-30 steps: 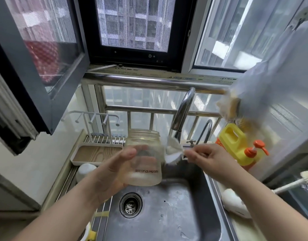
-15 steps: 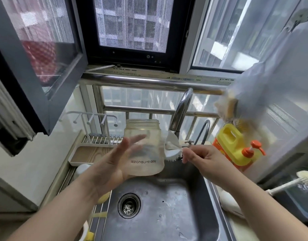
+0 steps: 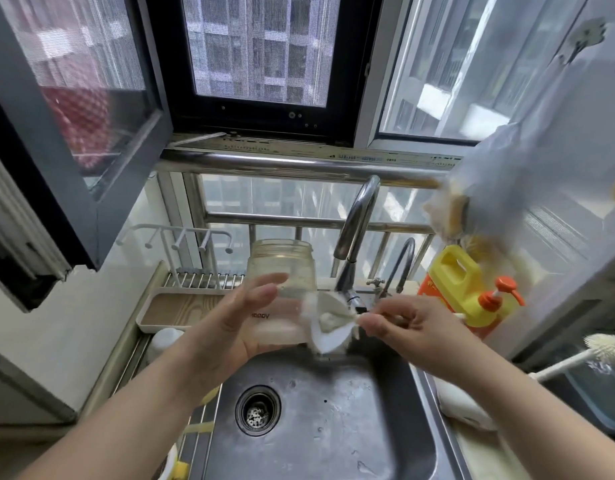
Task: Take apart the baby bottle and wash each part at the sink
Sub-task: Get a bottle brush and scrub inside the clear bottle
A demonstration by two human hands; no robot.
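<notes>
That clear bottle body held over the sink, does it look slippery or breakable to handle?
Probably slippery: the bottle body looks wet and filmy, and the left hand cradles it with mostly straight fingers rather than a tight grip. It seems light, since one hand carries it with no visible strain. Whether it is glass or plastic cannot be told, so a drop into the steel sink may be risky.

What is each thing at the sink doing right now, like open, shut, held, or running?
Clear plastic baby bottle body: cap off, upright, held over the sink.
Left hand: cradles the bottle, fingers fairly straight.
Right hand: pinches the brush handle.
White sponge-headed bottle brush: head pressed against the bottle's outside.
Curved steel tap: no water seen running.
Steel sink: wet, drain unplugged.
Yellow pump bottle: upright, unused.
</notes>
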